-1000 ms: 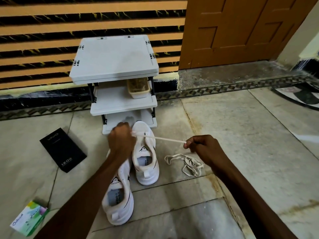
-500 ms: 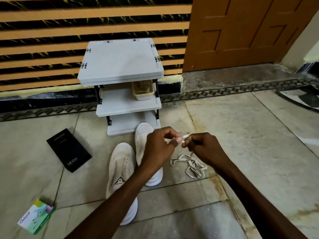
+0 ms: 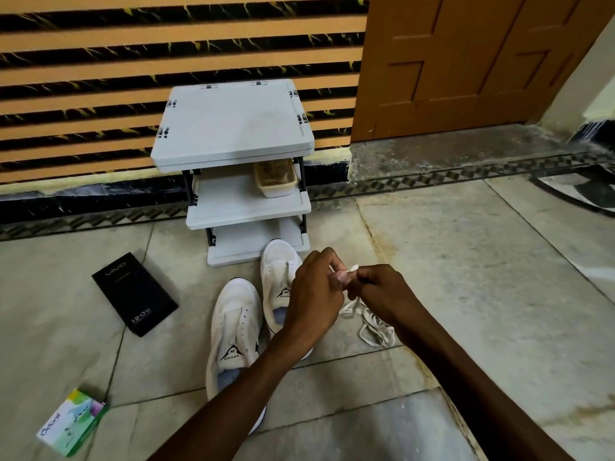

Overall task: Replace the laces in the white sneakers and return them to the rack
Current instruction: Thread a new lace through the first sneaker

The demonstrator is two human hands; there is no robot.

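Down on tiled floor (image 3: 466,261) before rack (image 3: 233,128). Pinching lace (image 3: 353,268) with left hand (image 3: 316,294) and right hand (image 3: 386,291), now brought together; no longer stretching it taut over far sneaker (image 3: 278,264).

You get soft, even light and faint shadows. Wide-angle distortion bows the wall stripes (image 3: 166,66); corners look soft.

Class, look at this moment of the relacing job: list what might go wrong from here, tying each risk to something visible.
The left hand and right hand pinch only the short lace end; it may slip out.
The loose lace on the floor lies in tangled loops by the right wrist and might knot or get dragged.
The near sneaker sits under the left forearm, so it could get nudged.
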